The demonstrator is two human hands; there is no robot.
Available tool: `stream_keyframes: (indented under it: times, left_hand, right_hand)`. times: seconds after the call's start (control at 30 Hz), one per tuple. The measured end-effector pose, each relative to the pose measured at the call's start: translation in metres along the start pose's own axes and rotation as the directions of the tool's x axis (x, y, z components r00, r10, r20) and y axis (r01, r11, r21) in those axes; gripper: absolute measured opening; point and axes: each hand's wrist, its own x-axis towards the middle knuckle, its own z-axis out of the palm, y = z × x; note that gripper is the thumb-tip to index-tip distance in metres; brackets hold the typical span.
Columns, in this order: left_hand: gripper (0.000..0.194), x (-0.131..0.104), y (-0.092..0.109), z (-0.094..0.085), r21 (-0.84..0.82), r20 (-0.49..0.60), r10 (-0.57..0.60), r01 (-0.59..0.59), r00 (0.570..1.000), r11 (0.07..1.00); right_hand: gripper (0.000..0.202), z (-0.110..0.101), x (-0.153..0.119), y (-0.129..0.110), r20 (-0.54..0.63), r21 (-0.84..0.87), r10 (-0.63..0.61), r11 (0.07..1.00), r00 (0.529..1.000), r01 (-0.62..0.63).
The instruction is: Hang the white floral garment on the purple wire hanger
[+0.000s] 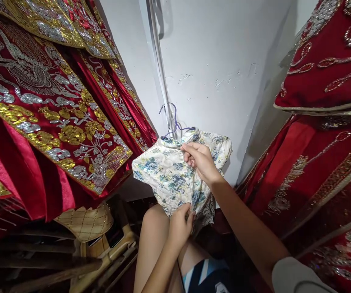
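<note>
A short-sleeved floral shirt [171,173], cream with blue, green and yellow flowers, is on a thin dark purple hanger [175,118]. It hangs low in front of my knees. My right hand [198,158] pinches the front edge of the shirt just under the collar. Lower down, my left hand [181,224] is closed on the same front edge near the hem, fingertips together. The front edge runs fairly straight between my two hands. Whether a button or fastener lies under my fingers is hidden.
A metal pole [160,61] stands against the white wall [224,49], close behind the hanger. Red garments with gold and silver sequins [71,134] hang at left; beaded red garments [324,81] hang at right. A wooden chair [114,252] with a tan quilted pad stands lower left.
</note>
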Motion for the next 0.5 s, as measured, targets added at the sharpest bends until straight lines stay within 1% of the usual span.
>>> stream_keyframes:
  times: [0.03, 0.07, 0.1, 0.13, 0.17, 0.2, 0.23, 0.27, 0.33, 0.4, 0.43, 0.5]
  left_hand:
    - [0.016, 0.008, 0.006, -0.01, -0.038, -0.022, 0.031, -0.032, 0.999, 0.999]
    - [0.017, 0.018, 0.014, -0.023, -0.072, -0.071, 0.066, -0.072, 0.995, 0.995]
    - [0.021, 0.03, 0.025, -0.036, -0.09, -0.148, 0.103, -0.117, 0.984, 0.989]
    - [0.025, 0.044, 0.037, -0.05, -0.079, -0.237, 0.14, -0.163, 0.961, 0.983]
    - [0.029, 0.058, 0.05, -0.064, -0.042, -0.319, 0.192, -0.216, 0.928, 0.975]
    - [0.033, 0.072, 0.064, -0.076, 0.008, -0.365, 0.252, -0.267, 0.896, 0.964]
    - [0.035, 0.086, 0.076, -0.086, 0.06, -0.383, 0.311, -0.312, 0.87, 0.948]
    - [0.032, 0.098, 0.088, -0.095, 0.109, -0.361, 0.37, -0.355, 0.856, 0.928]
    - [0.019, 0.115, 0.107, -0.104, 0.217, -0.32, 0.47, -0.419, 0.823, 0.882]
    - [0.019, 0.122, 0.12, -0.108, 0.28, -0.322, 0.514, -0.439, 0.795, 0.854]
    - [0.02, 0.123, 0.123, -0.111, 0.291, -0.355, 0.519, -0.435, 0.778, 0.852]
    - [0.019, 0.123, 0.12, -0.123, 0.271, -0.483, 0.488, -0.406, 0.727, 0.873]
  right_hand:
    - [0.032, -0.001, -0.003, 0.002, 0.009, -0.011, -0.01, 1.0, 1.0, 0.01]
    - [0.032, -0.002, -0.007, 0.002, 0.015, -0.019, -0.021, 1.0, 1.0, 0.021]
    - [0.031, -0.004, -0.009, 0.002, 0.019, -0.028, -0.035, 0.999, 0.999, 0.035]
    - [0.031, -0.004, -0.012, -0.001, 0.023, -0.039, -0.051, 0.998, 0.998, 0.052]
    - [0.03, -0.005, -0.014, -0.004, 0.031, -0.053, -0.067, 0.996, 0.997, 0.069]
    - [0.03, -0.005, -0.015, -0.008, 0.044, -0.072, -0.08, 0.994, 0.996, 0.083]
    - [0.03, -0.005, -0.016, -0.013, 0.06, -0.094, -0.092, 0.991, 0.994, 0.097]
    - [0.031, -0.004, -0.016, -0.016, 0.069, -0.113, -0.107, 0.987, 0.992, 0.115]
    - [0.031, -0.002, -0.014, -0.016, 0.07, -0.139, -0.149, 0.978, 0.986, 0.157]
    - [0.029, -0.001, -0.012, -0.006, 0.039, -0.158, -0.193, 0.968, 0.98, 0.197]
    - [0.029, -0.001, -0.012, 0.004, 0.021, -0.177, -0.206, 0.962, 0.978, 0.206]
    - [0.029, -0.004, -0.015, 0.028, 0.007, -0.23, -0.19, 0.955, 0.982, 0.187]
